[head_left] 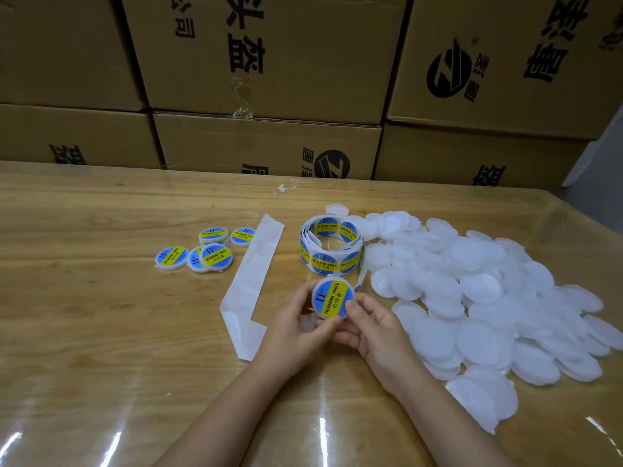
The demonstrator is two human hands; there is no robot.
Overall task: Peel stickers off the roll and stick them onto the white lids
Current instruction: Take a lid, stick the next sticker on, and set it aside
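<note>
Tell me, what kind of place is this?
Probably a packing workshop or storeroom: cardboard boxes stacked behind the table, a heap of white lids, a sticker roll, and the left hand and right hand holding a labelled lid.

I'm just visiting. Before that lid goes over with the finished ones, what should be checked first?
1. Left hand and right hand both grip the held lid: ok.
2. Sticker sits centred on it: ok.
3. Sticker edges pressed flat: cannot tell, the hands cover part.
4. Bare table beside the finished lids: ok.
5. Backing strip lies across the way there: not ok, probably lift over it.
6. Roll and bare lids ready for the next one: ok.
</note>
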